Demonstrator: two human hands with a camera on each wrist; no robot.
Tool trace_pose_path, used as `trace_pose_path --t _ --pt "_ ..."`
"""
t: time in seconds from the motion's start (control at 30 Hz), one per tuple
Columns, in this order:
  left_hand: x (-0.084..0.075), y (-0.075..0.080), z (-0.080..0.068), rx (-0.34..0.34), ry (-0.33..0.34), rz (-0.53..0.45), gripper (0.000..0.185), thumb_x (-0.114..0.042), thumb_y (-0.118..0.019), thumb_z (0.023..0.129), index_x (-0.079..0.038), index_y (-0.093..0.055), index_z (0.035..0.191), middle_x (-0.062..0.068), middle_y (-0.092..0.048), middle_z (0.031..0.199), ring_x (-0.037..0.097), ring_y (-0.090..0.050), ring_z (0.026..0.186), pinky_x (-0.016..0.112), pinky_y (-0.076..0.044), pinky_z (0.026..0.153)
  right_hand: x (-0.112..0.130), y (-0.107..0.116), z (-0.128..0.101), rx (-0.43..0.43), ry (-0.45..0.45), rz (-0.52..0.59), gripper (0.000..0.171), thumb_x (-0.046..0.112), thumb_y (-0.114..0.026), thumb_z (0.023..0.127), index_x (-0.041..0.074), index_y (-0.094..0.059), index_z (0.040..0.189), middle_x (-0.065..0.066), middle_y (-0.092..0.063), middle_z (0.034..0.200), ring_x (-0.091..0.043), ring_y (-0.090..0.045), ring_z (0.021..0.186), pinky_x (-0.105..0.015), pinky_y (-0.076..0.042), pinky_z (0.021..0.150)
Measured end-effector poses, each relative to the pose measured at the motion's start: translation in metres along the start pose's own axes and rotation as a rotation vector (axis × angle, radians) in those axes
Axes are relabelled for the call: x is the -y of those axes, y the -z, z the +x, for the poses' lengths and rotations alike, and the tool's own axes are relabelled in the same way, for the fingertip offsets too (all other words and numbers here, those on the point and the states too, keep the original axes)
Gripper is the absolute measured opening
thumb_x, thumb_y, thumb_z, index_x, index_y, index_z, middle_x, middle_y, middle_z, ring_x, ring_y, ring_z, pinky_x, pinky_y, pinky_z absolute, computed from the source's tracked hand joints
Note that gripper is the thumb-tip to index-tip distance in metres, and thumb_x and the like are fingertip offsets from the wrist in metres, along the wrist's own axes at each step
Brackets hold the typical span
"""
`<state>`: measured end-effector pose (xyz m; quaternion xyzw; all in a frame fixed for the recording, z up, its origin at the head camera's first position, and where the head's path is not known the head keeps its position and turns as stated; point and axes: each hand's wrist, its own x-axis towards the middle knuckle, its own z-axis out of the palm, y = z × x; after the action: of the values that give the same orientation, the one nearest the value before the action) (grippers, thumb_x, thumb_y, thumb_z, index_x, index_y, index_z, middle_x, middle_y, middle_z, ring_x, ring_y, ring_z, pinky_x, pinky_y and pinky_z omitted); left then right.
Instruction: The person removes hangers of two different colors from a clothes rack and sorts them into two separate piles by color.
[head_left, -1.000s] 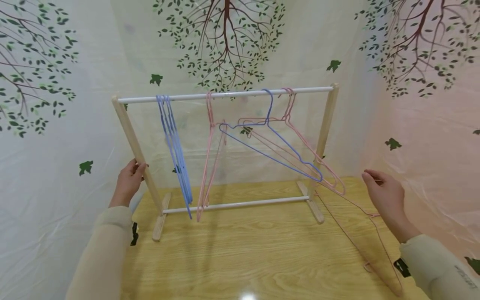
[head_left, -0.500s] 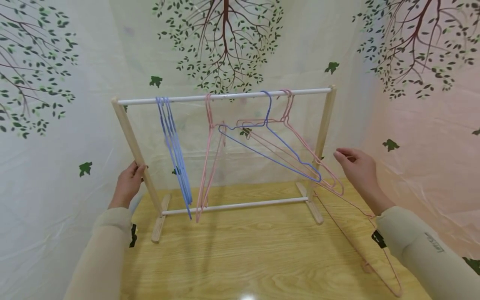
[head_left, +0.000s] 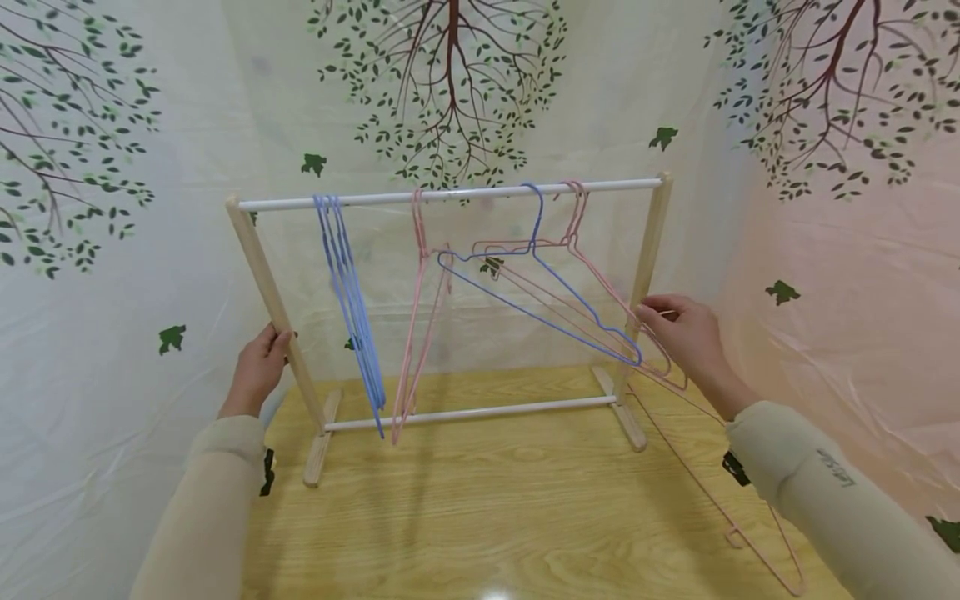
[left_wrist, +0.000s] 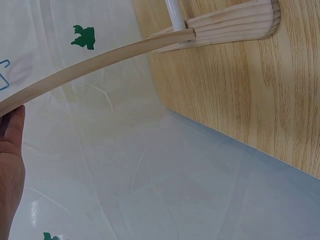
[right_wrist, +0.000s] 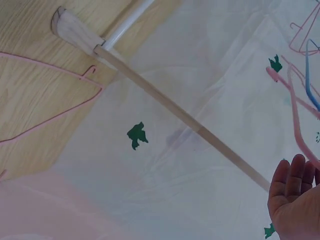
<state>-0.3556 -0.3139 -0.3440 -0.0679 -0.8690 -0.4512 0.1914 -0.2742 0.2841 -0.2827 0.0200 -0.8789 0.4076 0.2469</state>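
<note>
Head view shows a small wooden drying rack (head_left: 649,250) standing on a wood-grain desk (head_left: 495,508), with a white top rail (head_left: 450,195) and a white lower rail (head_left: 472,412) between its two uprights. Left hand (head_left: 257,371) has its fingers curled round the rack's left upright (head_left: 273,308), about halfway up; that grip is closed on the post. Right hand (head_left: 686,333) is at the right upright, its fingertips meeting the low end of the pink hangers (head_left: 600,292) that hang tilted from the right part of the top rail. Fingers are bent toward the wire, but whether they actually pinch it I cannot tell. A blue hanger (head_left: 540,287) hangs among those pink ones, also tilted, its low corner just beside the right hand. Farther left on the rail, a bunch of blue hangers (head_left: 351,308) hangs edge-on, and another pink hanger (head_left: 416,333) hangs edge-on beside it. One more pink hanger (head_left: 750,517) lies flat on the desk at the right, under the right forearm.

Right wrist view shows the palm with fingers mostly extended close to the slanted upright (right_wrist: 200,132), pink wire just beyond the fingertips.
</note>
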Motion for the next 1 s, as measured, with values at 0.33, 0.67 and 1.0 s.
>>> trace_pose_path --t 0.33,0.67,1.0 --pt "0.000 -0.001 -0.001 -0.008 0.024 0.019 0.046 -0.031 -0.033 0.110 0.005 -0.052 0.131 0.032 -0.056 0.126 0.043 -0.056 0.112 0.052 -0.051 0.094 0.007 -0.011 0.005 -0.023 0.032 -0.014 0.042 0.037 -0.063 0.098 0.000 -0.071 0.117 -0.017 -0.070 0.105 -0.011 -0.058 0.081 -0.014 -0.048 0.059" --pt "-0.002 -0.001 -0.002 -0.014 0.017 0.022 0.046 -0.031 -0.033 0.110 0.005 -0.052 0.132 0.032 -0.056 0.126 0.043 -0.056 0.112 0.052 -0.051 0.094 0.006 -0.014 0.007 0.035 0.015 -0.028 0.041 0.036 -0.064 0.098 0.001 -0.071 0.118 -0.017 -0.071 0.104 -0.020 -0.063 0.086 -0.015 -0.050 0.061" --pt "-0.003 -0.002 -0.003 -0.013 0.028 0.025 0.046 -0.031 -0.034 0.110 0.005 -0.052 0.131 0.031 -0.057 0.126 0.041 -0.056 0.111 0.047 -0.052 0.091 0.013 -0.027 0.008 0.106 0.037 -0.035 0.034 0.032 -0.064 0.099 0.003 -0.074 0.113 -0.014 -0.074 0.099 -0.020 -0.061 0.077 -0.023 -0.047 0.059"
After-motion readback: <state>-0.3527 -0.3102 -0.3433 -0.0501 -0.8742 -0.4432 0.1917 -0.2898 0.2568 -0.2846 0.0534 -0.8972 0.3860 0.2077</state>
